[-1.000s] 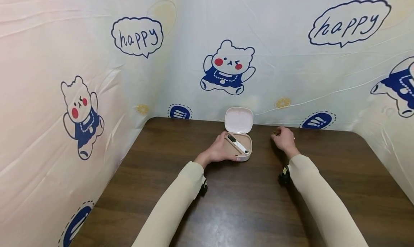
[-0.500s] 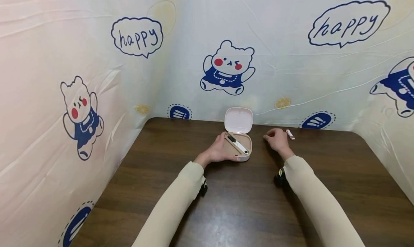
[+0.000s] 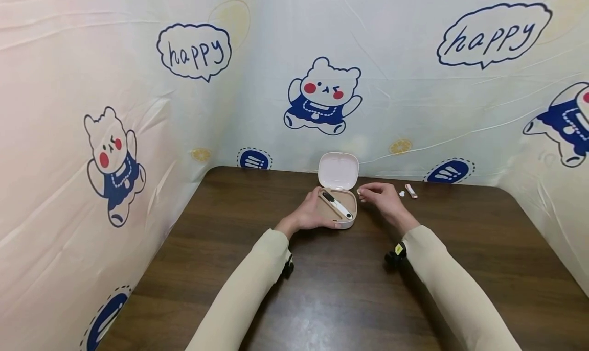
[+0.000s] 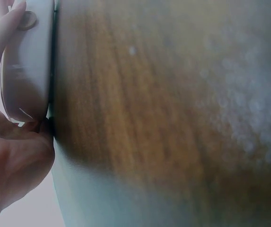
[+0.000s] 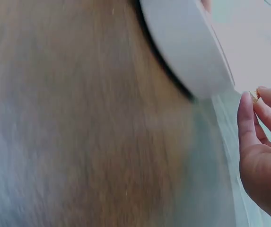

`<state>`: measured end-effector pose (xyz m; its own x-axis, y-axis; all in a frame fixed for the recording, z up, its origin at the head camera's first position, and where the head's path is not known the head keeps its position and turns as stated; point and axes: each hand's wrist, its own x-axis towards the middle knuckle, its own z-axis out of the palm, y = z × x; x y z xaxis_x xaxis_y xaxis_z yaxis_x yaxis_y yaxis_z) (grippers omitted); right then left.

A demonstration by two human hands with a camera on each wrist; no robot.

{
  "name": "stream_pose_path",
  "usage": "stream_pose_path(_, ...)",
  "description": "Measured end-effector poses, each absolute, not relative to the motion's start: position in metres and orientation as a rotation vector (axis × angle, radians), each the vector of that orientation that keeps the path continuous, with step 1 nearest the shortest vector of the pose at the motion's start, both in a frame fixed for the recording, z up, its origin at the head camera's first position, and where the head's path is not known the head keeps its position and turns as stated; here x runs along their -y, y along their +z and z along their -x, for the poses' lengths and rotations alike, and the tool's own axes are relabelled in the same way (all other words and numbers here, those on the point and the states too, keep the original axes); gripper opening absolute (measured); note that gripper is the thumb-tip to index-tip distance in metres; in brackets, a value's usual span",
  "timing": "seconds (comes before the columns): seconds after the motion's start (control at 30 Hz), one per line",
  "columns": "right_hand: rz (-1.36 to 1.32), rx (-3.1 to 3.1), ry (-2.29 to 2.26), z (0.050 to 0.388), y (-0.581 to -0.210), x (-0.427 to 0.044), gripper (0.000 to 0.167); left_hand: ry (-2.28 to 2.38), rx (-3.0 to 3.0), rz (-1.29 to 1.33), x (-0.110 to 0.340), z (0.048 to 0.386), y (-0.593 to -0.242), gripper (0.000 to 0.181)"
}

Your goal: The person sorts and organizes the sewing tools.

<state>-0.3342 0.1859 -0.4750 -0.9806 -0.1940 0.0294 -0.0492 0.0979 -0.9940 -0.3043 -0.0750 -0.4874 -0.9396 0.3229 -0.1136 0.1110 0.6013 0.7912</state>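
Note:
A small white storage box [image 3: 348, 223] with a beige inside stands with its lid [image 3: 338, 170] raised at the back. My left hand [image 3: 309, 213] holds it by the left side and front, the thumb at the front wall; the left wrist view shows this hand [image 4: 17, 161] against the wall too. Inside lies a slim black-and-white tool [image 3: 339, 206], set diagonally. Just right of the box, my right hand [image 3: 384, 200] pinches a tiny gold-coloured piece [image 5: 254, 98] between thumb and fingertips; its exact kind is too small to tell.
Right of my right hand lie a tiny white piece [image 3: 402, 193] and a small red-and-white bar-shaped item [image 3: 411, 191]. The brown wooden table [image 3: 322, 289] meets a printed cloth curtain [image 3: 395, 111] at the back.
My right hand has moved left to the box's side with the tiny gold-coloured piece, uncovering the red-and-white item and the white piece. The left hand and box stay put.

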Motion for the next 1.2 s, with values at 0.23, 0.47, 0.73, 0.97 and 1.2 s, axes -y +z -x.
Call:
stream_pose_path(0.23, 0.285, -2.241, -1.981, 0.333, -0.471, -0.174, 0.029, 1.282, -2.582, -0.393, 0.076, 0.294, -0.476, 0.124)
stream_pose_path(0.47, 0.417, -2.594, -1.687, 0.329, -0.463, -0.163, 0.018, 1.284, -2.568, -0.398, 0.077, 0.293, -0.474, 0.124)
stream_pose_path(0.73, 0.632, -2.895, -1.364, 0.326, -0.460, -0.147, 0.015, 1.282, -2.577, -0.420, 0.077, 0.293, -0.475, 0.122)
stream_pose_path(0.97, 0.706, -2.923, -1.272, 0.327, -0.463, -0.136, 0.015, 1.276, -2.581, -0.429, 0.077, 0.293, -0.476, 0.121)
stream_pose_path(1.2, 0.758, -2.930, -1.211, 0.326, -0.461, -0.133, 0.014, 1.290, -2.579, -0.423, 0.077, 0.293, -0.477, 0.121)
